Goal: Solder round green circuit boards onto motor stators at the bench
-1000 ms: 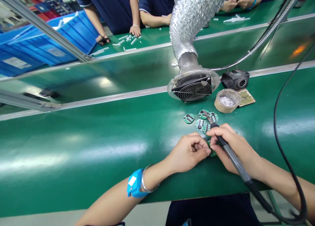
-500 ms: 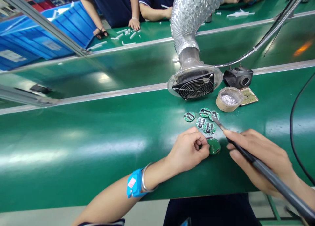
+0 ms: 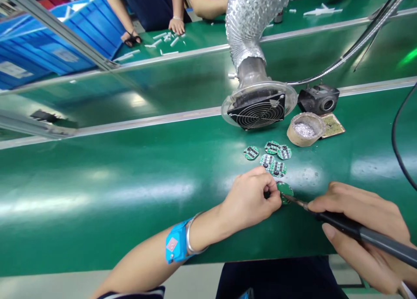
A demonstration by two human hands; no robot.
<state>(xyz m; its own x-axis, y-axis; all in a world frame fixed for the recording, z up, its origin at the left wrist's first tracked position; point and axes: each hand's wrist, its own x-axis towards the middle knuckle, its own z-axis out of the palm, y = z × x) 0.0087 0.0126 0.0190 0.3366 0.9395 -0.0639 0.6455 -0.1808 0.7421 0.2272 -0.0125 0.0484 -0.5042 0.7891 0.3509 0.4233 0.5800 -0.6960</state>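
Note:
A round green circuit board (image 3: 286,189) lies on the green table, its left edge under the fingers of my left hand (image 3: 250,195). That hand is closed in a pinch there; something dark shows between its fingers, too hidden to make out. My right hand (image 3: 365,223) grips a soldering iron (image 3: 342,225) by its dark handle. The iron's tip rests at the board's lower part, close beside my left fingertips. Just beyond lie several round boards with black components, among them one board (image 3: 251,152) set apart at the left and another (image 3: 278,169) nearest my hand.
A fume extractor (image 3: 260,112) on a silver duct hangs over the table. Behind the boards stand a tub of metal shavings (image 3: 305,129), a sponge tray (image 3: 332,125) and a dark iron holder (image 3: 319,99). A black cable (image 3: 399,147) runs at the right. Co-workers' hands are across the bench.
My right hand has brought the soldering iron's tip down from the upper right board to the board at my left hand. My left hand has hardly moved.

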